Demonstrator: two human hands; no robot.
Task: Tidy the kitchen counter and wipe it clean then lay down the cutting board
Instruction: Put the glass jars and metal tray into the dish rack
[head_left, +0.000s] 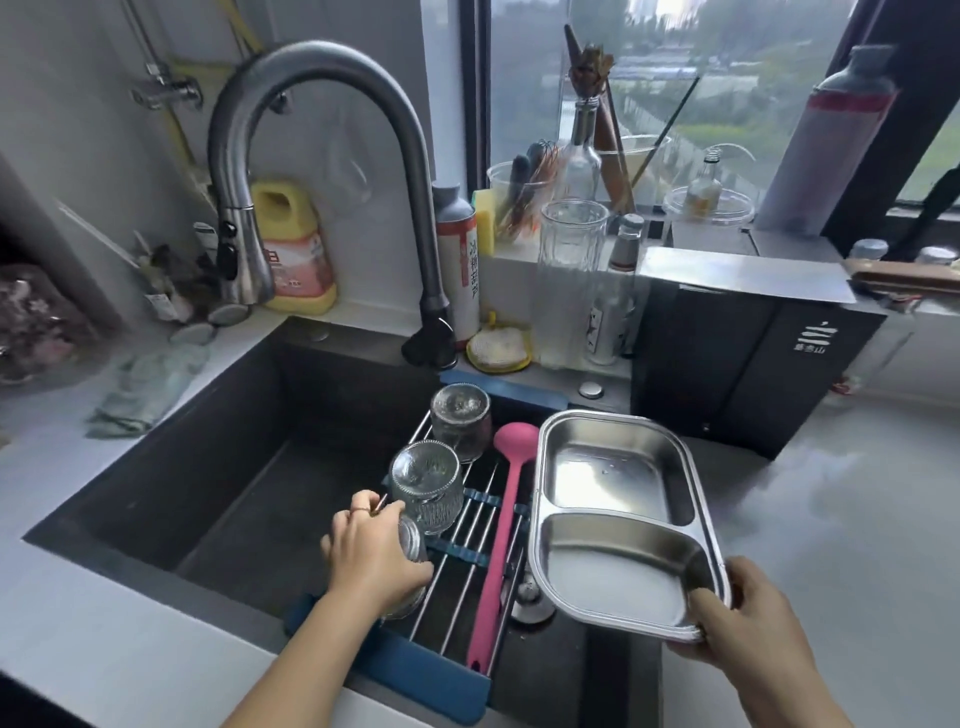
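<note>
A steel two-compartment tray hangs tilted over the right end of the sink, and my right hand grips its near corner. My left hand holds an upturned glass at the near end of the blue-edged roll-up drying rack. Two more upturned glasses stand further back on the rack. A pink silicone ladle lies lengthwise on the rack between the glasses and the tray.
The dark sink lies under a tall curved tap. A pale cloth lies on the left counter. Bottles, a yellow detergent jug and a sponge pad crowd the back ledge. A black appliance stands at the right, with white counter beside it.
</note>
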